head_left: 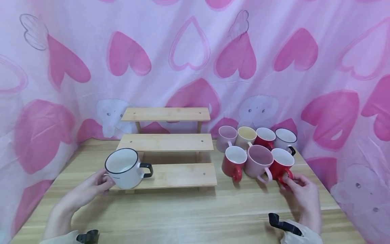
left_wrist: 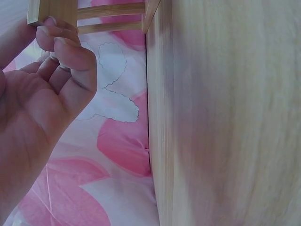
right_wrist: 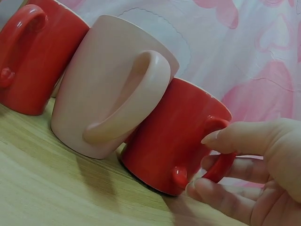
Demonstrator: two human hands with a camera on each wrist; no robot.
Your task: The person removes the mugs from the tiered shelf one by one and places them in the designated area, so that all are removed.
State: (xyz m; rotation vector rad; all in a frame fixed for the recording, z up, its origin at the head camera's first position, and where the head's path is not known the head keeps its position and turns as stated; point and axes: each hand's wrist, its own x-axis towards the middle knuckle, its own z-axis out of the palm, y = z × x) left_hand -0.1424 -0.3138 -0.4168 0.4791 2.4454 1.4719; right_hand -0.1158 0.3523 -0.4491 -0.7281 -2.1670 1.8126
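A white enamel-style mug (head_left: 122,169) with black rim and handle stands at the left end of the wooden shelf's lowest tier (head_left: 179,176), its handle pointing right. Beside that mug, my left hand (head_left: 91,188) holds the tier's left end; in the left wrist view its curled fingers (left_wrist: 77,56) lie against the board's underside (left_wrist: 59,10). On the right, my right hand (head_left: 301,193) pinches the handle of a red mug (head_left: 280,166) with a white inside. That red mug (right_wrist: 169,136) stands on the table, next to a pink mug (right_wrist: 106,84).
Another red mug (head_left: 233,162) and the larger pink mug (head_left: 256,162) stand in the front row. Behind them are a lilac mug (head_left: 223,139), a cream mug (head_left: 243,137), a red mug (head_left: 263,137) and a black-rimmed white mug (head_left: 283,139). A heart-patterned curtain (head_left: 158,84) hangs behind.
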